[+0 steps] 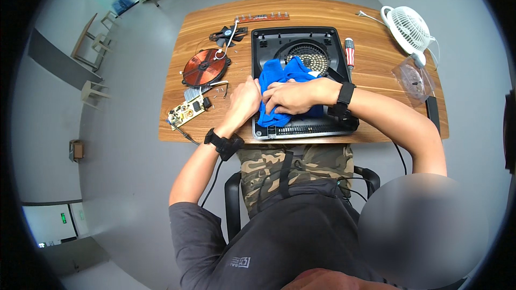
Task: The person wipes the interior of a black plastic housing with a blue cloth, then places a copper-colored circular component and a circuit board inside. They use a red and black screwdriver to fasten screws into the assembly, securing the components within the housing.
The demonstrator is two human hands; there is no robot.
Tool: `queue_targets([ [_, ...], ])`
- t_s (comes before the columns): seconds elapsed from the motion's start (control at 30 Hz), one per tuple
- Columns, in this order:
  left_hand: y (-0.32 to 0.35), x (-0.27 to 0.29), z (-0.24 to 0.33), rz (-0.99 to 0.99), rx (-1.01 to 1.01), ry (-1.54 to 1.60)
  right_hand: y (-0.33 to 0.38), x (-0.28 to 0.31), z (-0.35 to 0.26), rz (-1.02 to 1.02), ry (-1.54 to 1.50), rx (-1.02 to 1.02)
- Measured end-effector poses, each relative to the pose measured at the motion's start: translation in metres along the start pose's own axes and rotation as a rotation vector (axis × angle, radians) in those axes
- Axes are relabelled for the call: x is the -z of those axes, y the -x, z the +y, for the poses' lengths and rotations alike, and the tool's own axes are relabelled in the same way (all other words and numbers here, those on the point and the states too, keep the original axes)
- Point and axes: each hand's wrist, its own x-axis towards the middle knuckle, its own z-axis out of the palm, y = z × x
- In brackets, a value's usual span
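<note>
A black plastic induction cooker housing [263, 41] lies on the table in front of me, its inside facing up and a round vent grille [309, 57] showing toward the far side. My right hand [293, 96] presses a bunched blue cloth [277, 73] into the housing, with its fingers curled into the fabric. At the housing's left edge, my left hand [246, 98] is closed on the rim beside the cloth; its fingertips are partly hidden. The cloth covers the middle of the housing.
Left of the housing lie a copper coil [205, 67], a small black fan [227, 36] and a circuit board [186, 113] with loose screws nearby. A red strip board [263, 17] is behind. On the right are a screwdriver [350, 53], a white fan [407, 27] and a clear plastic bag [413, 81].
</note>
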Motion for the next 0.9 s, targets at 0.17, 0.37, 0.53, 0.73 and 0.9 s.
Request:
queue_targets([
  [0.17,-0.002,-0.002,-0.005,0.032,-0.058,-0.020,0.008,0.015,-0.010,-0.063,-0.012,-0.043],
  [0.37,0.000,-0.009,-0.010,0.089,-0.088,-0.010,0.030,0.001,-0.022,0.022,0.050,-0.207],
  [0.53,0.000,-0.006,-0.008,0.082,-0.090,0.003,0.019,-0.010,-0.012,0.121,0.011,-0.124],
  [0.73,0.001,-0.005,-0.011,0.076,-0.102,0.001,0.026,0.013,-0.011,0.143,0.057,-0.115],
  [0.9,-0.012,-0.015,-0.018,0.050,-0.063,-0.001,0.032,0.002,-0.031,0.241,-0.007,-0.037],
])
